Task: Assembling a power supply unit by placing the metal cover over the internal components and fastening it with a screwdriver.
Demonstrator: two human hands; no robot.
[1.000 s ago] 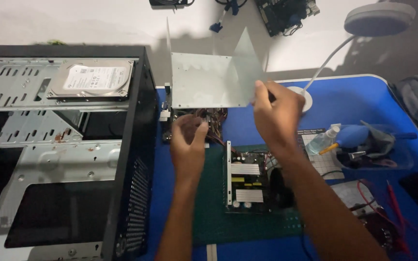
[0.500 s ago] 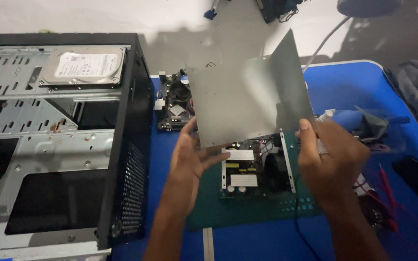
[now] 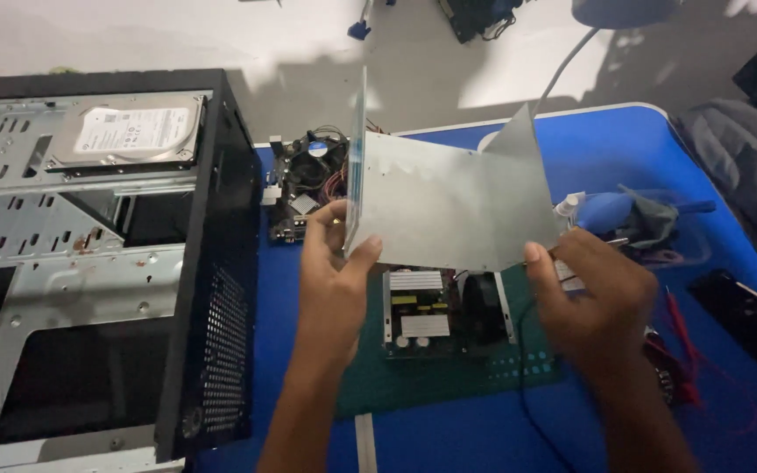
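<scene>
From left: open black steel computer case (image 3: 107, 263); our left hand (image 3: 330, 263) and right hand (image 3: 593, 302) grip the bent grey sheet-metal cover (image 3: 449, 210), lifted above the exposed power-supply circuit board (image 3: 422, 311). Next we need somewhere to put it down. Blue table (image 3: 729, 412), white wall (image 3: 221, 35).

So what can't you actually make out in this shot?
- Head view: the back part of the open power supply board is hidden by the grey metal cover held in the left hand and right hand.
- The lamp is cut off by the top edge.
- The hard drive label is too small to read.
- The computer case runs off the left edge.
</scene>
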